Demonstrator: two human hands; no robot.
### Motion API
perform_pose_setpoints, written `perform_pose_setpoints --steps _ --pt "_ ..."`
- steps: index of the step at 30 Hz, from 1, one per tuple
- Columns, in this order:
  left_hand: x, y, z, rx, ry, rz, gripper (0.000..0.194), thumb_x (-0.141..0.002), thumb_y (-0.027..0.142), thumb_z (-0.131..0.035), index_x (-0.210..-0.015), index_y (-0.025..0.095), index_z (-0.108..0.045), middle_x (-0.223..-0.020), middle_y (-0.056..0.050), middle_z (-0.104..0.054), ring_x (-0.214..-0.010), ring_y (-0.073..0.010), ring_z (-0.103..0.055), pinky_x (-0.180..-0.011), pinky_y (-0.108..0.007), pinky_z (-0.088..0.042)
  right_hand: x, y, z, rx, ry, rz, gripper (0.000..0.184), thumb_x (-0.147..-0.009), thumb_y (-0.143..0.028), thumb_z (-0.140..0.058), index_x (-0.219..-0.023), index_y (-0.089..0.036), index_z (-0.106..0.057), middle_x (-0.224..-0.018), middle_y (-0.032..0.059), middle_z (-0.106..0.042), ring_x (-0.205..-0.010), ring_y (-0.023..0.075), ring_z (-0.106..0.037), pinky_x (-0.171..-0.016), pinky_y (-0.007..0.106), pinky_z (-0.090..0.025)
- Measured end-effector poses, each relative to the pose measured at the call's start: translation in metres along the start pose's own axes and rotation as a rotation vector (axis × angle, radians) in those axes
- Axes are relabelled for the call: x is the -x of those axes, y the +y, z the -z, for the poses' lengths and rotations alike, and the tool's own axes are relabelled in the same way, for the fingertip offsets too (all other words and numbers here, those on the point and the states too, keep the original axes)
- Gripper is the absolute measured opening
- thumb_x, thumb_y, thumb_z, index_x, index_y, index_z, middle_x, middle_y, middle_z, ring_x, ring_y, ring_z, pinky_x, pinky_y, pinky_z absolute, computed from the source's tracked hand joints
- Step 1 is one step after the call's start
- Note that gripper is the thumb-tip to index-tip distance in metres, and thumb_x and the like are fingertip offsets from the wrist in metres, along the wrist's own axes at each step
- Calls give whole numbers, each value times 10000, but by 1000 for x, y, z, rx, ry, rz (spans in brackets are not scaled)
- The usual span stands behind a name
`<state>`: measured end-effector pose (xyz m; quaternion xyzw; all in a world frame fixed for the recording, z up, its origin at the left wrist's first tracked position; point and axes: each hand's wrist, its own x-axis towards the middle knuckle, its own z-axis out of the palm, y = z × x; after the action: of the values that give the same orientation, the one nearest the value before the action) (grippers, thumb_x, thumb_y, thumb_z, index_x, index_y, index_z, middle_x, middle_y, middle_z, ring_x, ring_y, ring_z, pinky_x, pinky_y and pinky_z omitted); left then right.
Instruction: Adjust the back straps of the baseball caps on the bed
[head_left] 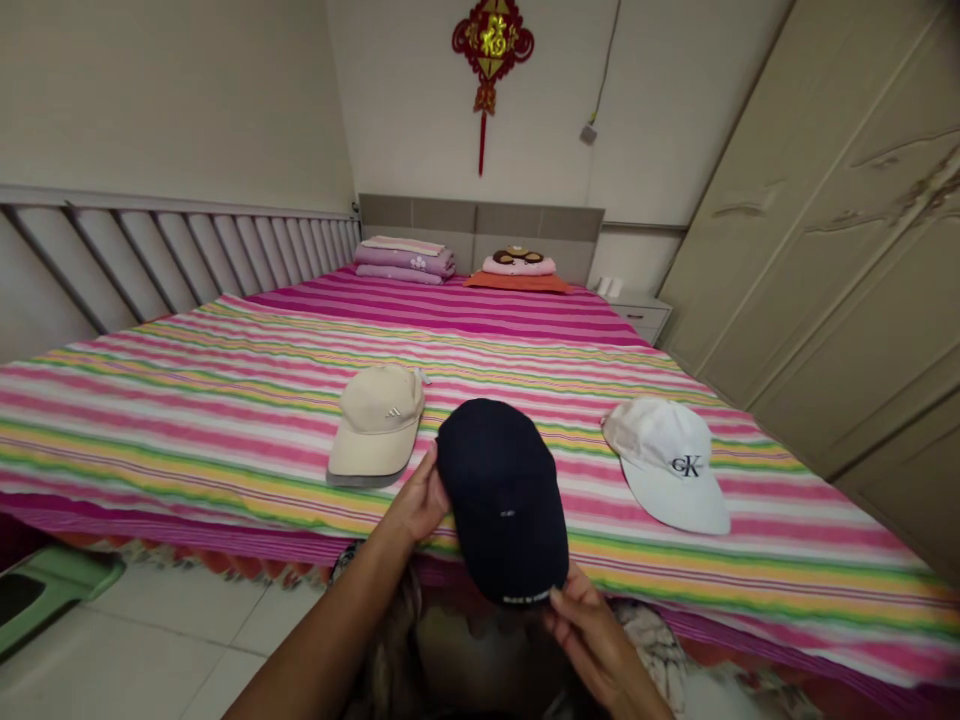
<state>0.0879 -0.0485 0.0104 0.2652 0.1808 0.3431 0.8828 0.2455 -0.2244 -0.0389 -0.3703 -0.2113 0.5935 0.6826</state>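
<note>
A dark navy cap (pixel 501 495) is held above the near edge of the striped bed (pixel 225 400). My left hand (pixel 421 500) grips its left side near the crown. My right hand (pixel 585 625) pinches the front of its brim from below. A beige cap (pixel 377 424) lies on the bed just left of the navy one. A white cap with dark letters (pixel 669 462) lies on the bed to the right.
Folded bedding (pixel 405 260) and a pillow (pixel 519 270) sit at the headboard. A slatted rail (pixel 187 255) lines the left wall, a tall wardrobe (pixel 840 250) the right. A nightstand (pixel 637 312) stands in the far corner. A green stool (pixel 45 590) stands on the tiled floor at left.
</note>
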Motion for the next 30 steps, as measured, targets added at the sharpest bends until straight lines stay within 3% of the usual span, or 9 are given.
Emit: perform_pose_setpoints --steps 4,6,8,11,13,16,20,25,30 --pt "6 5 -5 18 -10 34 165 -650 180 -629 -805 124 -629 -643 -26 -675 -573 -150 -624 -692 -284 -472 9 11 15 338 -41 16 226 -547 -214 -747 -748 -193 -645 -627 -11 -626 -551 123 -524 -506 217 -410" --pt "16 -3 -7 -6 -90 34 247 -564 106 -648 -810 120 -628 -636 -27 -670 -561 -166 -620 -659 -295 -478 10 0 15 427 -34 13 257 -564 -258 -740 -801 -210 -656 -765 25 -670 -689 182 -580 -626 279 -448" --pt "26 -13 -13 -23 -163 6 379 -485 41 -652 -850 138 -618 -681 -21 -672 -598 -175 -628 -641 -284 -477 11 -20 6 385 -13 -26 289 -683 -352 -651 -947 -236 -630 -953 56 -660 -838 216 -589 -749 335 -439" --pt "35 -26 -25 -82 -260 35 432 -434 13 -662 -840 150 -606 -712 -20 -666 -624 -173 -629 -602 -252 -468 10 -47 -16 315 -112 -28 405 -749 -506 -527 -1006 -205 -609 -952 95 -651 -875 232 -586 -805 368 -416" --pt "38 -31 -31 -133 -303 66 400 -438 45 -687 -819 138 -602 -706 -29 -661 -632 -174 -627 -592 -243 -462 7 -55 -31 365 -213 -15 456 -730 -545 -530 -1003 -188 -609 -926 95 -648 -867 225 -580 -797 350 -413" --pt "41 -32 -35 -166 -301 46 398 -433 82 -716 -808 133 -595 -701 -27 -654 -623 -165 -616 -579 -234 -451 2 -54 -47 463 -298 -25 395 -696 -488 -610 -946 -183 -611 -846 46 -637 -758 171 -567 -699 275 -420" --pt "47 -26 -35 -216 -271 42 405 -444 50 -709 -819 142 -587 -753 -15 -645 -652 -138 -600 -614 -214 -431 1 -46 -54 394 -184 -65 265 -674 -403 -662 -737 -160 -578 -567 -34 -535 -466 67 -416 -457 177 -311" --pt "52 -15 -38 -230 -367 164 371 -527 184 -704 -880 124 -608 -803 -57 -636 -697 -154 -589 -688 -256 -426 1 -54 -57 383 -170 41 261 -693 -392 -644 -656 -163 -525 -439 -67 -420 -383 46 -298 -386 167 -219" --pt "47 -10 -42 -427 -316 171 256 -554 168 -704 -794 104 -643 -675 -26 -617 -567 -89 -540 -562 -184 -381 1 -57 -60 476 -175 66 256 -703 -389 -636 -697 -147 -551 -483 -64 -407 -405 37 -251 -391 177 -153"
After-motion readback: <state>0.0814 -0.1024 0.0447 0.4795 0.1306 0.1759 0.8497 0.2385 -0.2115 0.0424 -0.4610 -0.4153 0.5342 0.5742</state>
